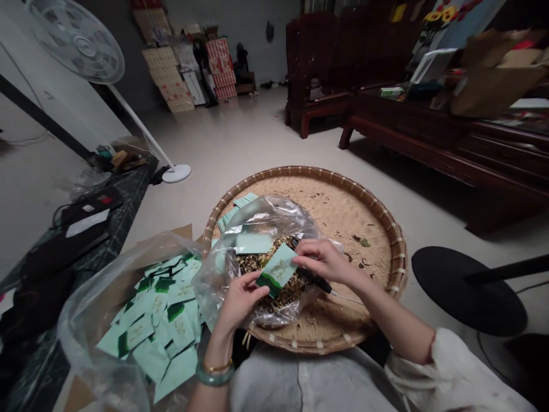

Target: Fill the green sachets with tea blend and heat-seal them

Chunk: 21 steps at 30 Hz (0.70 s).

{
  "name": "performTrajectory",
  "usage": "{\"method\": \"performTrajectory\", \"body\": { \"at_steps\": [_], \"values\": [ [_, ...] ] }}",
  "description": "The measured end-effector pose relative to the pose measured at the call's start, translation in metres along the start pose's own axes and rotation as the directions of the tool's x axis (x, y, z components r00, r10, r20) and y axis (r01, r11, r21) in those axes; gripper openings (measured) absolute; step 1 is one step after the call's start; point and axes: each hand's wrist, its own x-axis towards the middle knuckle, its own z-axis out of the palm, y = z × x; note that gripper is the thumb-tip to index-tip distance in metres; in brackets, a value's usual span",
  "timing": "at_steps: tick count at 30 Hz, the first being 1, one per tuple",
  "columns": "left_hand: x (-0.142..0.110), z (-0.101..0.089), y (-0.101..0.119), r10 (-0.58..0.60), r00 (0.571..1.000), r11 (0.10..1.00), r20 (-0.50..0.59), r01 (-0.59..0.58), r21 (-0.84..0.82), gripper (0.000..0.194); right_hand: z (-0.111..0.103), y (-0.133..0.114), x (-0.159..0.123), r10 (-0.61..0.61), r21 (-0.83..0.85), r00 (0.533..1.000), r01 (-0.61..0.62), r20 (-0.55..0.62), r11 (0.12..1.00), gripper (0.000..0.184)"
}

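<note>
Head view, first question: what does the left hand [240, 303] do?

It grasps a pale green paper sachet with gold print and a dark green band [278, 270], pinching the lower corner between thumb and fingers. The sachet sits over the open mouth of a clear, crinkled plastic bag [261, 220] holding loose, dried brown leaves [268, 280].

And the right hand [321, 260]?

Curled, not released. It closes around a slim black-handled tool [315, 280] with a thin metal shaft, while its fingertips [300, 257] touch the sachet's upper edge. It may be a small soldering iron, though the view is too soft to be sure.

What is under the bag?

A large round woven bamboo tray [300, 170], with stray bits of dried leaf [355, 240] on its surface. (A jade-green bangle [215, 373] and a thin gold bracelet [212, 366] circle the left wrist.)

What lies nearby?

Just left of the tray, a second clear plastic bag [86, 332] holds a heap of matching pale green sachets [158, 320]. Well beyond stand a white electric fan [77, 43] and dark carved wooden benches [429, 129].
</note>
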Motion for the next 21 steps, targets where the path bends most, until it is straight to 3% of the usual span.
{"method": "performTrajectory", "body": {
  "at_steps": [2, 3, 4, 6, 9, 13, 16, 21],
  "values": [
    [-0.002, 0.007, -0.004, -0.021, 0.998, 0.998, -0.058, 0.018, -0.065, 0.036, 0.012, 0.003, -0.002, 0.098, 0.144, 0.98, -0.073, -0.171, 0.987, 0.016],
    [-0.002, 0.01, -0.007, -0.03, 0.996, 0.995, -0.082, 0.022, -0.097, 0.035, 0.02, 0.005, -0.003, 0.169, 0.247, 0.954, -0.107, -0.247, 0.963, 0.024],
    [-0.003, 0.012, -0.01, -0.032, 0.994, 0.992, -0.102, 0.019, -0.126, 0.034, 0.028, 0.007, -0.005, 0.254, 0.358, 0.927, -0.147, -0.276, 0.922, 0.043],
    [-0.005, 0.017, -0.016, -0.044, 0.993, 0.989, -0.107, 0.028, -0.146, 0.033, 0.041, 0.01, -0.007, 0.388, 0.488, 0.894, -0.241, -0.225, 0.839, 0.058],
    [-0.006, 0.02, -0.017, -0.038, 0.998, 0.993, -0.057, 0.032, -0.115, 0.034, 0.052, 0.012, -0.01, 0.461, 0.508, 0.874, -0.329, -0.156, 0.796, 0.034],
    [-0.005, 0.022, -0.005, 0.035, 0.998, 0.992, -0.057, -0.041, -0.115, 0.044, 0.055, 0.011, -0.012, 0.347, 0.378, 0.916, -0.254, -0.201, 0.89, 0.02],
    [-0.002, 0.025, 0.001, 0.055, 0.991, 0.994, -0.125, -0.066, -0.084, 0.033, 0.058, 0.011, -0.013, 0.316, 0.352, 0.929, -0.235, -0.194, 0.906, 0.02],
    [-0.001, 0.034, -0.005, 0.028, 0.976, 0.988, -0.215, -0.06, -0.145, 0.027, 0.061, 0.014, -0.016, 0.502, 0.543, 0.859, -0.375, -0.101, 0.751, 0.036]
  ]
}}
